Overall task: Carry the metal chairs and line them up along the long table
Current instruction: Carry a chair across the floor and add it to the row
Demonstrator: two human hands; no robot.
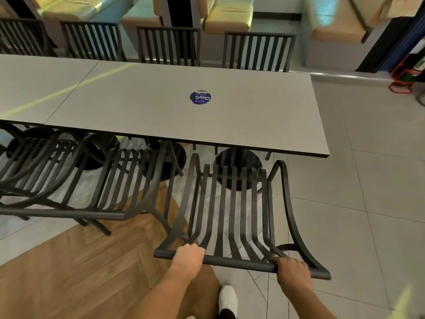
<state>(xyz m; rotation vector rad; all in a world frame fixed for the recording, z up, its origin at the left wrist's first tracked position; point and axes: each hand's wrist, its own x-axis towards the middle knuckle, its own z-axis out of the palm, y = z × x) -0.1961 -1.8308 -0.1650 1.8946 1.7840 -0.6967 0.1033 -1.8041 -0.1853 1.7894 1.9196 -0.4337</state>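
A black slatted metal chair [232, 210] stands in front of me at the near side of the long grey table [161, 107], near its right end. My left hand [187, 256] grips the chair's top back rail at its left part. My right hand [292, 269] grips the same rail toward its right end. Two more metal chairs [76, 180] stand side by side to the left along the near edge. Several others [167, 46] line the far edge.
A round blue sticker [200, 97] lies on the tabletop. Black pedestal bases [239, 166] stand under the table. Tan benches [227, 17] run along the back wall. A red stand [402, 81] sits at far right. Tiled floor spreads to the right, wood floor at lower left.
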